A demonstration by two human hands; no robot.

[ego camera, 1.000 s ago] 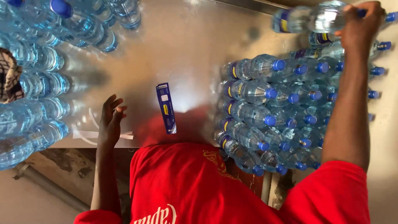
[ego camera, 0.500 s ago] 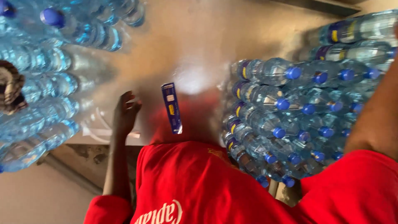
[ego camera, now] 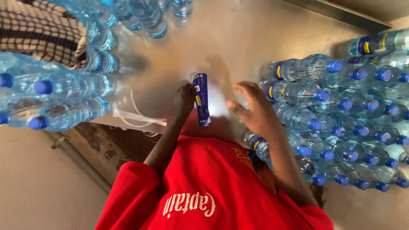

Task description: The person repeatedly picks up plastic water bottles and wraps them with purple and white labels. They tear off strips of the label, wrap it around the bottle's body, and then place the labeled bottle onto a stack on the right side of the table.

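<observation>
A narrow blue label strip [ego camera: 201, 104] with yellow marks stands on the shiny metal table [ego camera: 238, 38], just in front of my red shirt. My left hand [ego camera: 185, 100] is curled against the strip's left edge and grips it. To the right of the strip, my right hand [ego camera: 251, 111] hovers empty with its fingers spread. It is close to the nearest clear water bottles with blue caps [ego camera: 315, 123], which lie stacked on their sides.
More blue-capped bottles [ego camera: 64, 106] lie piled at the left and along the far edge. A checked cloth [ego camera: 42, 30] shows at the top left. White plastic straps [ego camera: 136, 117] lie at the table's near edge. A metal rail [ego camera: 341, 15] crosses the top right.
My left hand has moved right from the table edge onto the label strip. My right arm, earlier stretched to a bottle at the far right, has come back to the middle, empty.
</observation>
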